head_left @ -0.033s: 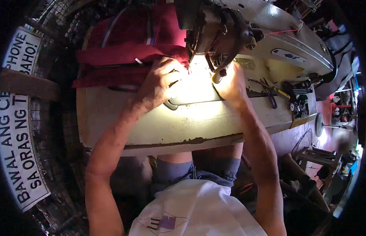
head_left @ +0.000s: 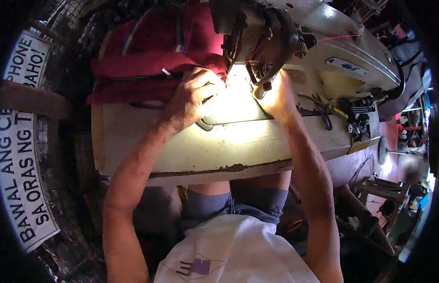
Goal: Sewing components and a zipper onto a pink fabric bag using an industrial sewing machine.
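Note:
A red cloth piece [head_left: 134, 68] with dark strips lies bunched on the left of the sewing machine bed. My left hand [head_left: 195, 96] is at its right end with fingers curled and pressed together on the cloth edge, close to the needle area. The sewing machine head [head_left: 262, 30] hangs above, with red thread running down it. On the far side of the lit spot, my right hand [head_left: 280, 99] is beside the machine's rounded lever end [head_left: 261, 91]. Glare and machine parts hide its fingers, so its grip cannot be made out.
Scissors [head_left: 324, 113] and a yellow-handled tool [head_left: 339, 113] lie right of my right hand. A bobbin-winding part [head_left: 358, 125] sits at the table's right end. The worn table edge [head_left: 229, 169] runs above my lap. A white sign [head_left: 28, 184] hangs on the left; a fan [head_left: 383, 150] stands far right.

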The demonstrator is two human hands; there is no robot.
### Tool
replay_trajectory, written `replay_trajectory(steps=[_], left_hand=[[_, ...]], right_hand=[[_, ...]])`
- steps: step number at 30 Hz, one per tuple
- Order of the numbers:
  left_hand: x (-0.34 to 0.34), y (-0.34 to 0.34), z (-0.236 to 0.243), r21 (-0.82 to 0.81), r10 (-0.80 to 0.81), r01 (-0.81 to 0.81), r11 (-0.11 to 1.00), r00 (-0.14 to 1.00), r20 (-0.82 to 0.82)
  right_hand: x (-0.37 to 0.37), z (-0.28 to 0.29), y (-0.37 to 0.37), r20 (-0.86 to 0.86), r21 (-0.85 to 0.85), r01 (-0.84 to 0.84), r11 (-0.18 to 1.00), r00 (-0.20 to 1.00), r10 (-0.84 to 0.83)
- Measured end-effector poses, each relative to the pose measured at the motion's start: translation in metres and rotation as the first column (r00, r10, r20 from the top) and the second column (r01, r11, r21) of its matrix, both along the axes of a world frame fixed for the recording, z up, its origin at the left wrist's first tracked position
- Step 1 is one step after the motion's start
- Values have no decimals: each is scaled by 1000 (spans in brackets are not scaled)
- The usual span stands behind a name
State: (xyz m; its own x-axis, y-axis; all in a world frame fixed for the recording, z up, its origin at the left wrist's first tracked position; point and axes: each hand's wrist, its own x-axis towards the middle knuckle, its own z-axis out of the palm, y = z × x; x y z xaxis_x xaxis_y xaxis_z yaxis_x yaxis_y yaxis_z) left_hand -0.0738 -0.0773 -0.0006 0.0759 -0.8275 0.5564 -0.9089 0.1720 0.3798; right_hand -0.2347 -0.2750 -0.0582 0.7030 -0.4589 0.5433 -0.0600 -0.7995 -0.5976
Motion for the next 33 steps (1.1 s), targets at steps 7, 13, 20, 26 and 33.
replay_trajectory(steps=[7, 13, 20, 26, 33], left_hand=[[-3, 1, 2, 20, -9, 11, 1000, 996, -90], [3, 0, 1, 54, -35, 42, 998, 991, -126], [3, 2, 7, 110, -11, 17, 994, 999, -53], [4, 2, 6, 126, -8, 17, 992, 997, -73], [4, 0, 6, 88, -8, 15, 996, 997, -75]], right_hand=[[13, 22, 6, -71, 134, -38, 990, 996, 48], [-85, 73, 32, -60, -279, 176, 944, 978, -200], [-163, 58, -26, 89, -448, 598, 665, 770, -632], [-175, 36, -36, 84, -435, 594, 677, 775, -626], [-178, 42, -33, -12, -439, 582, 685, 758, -652]])
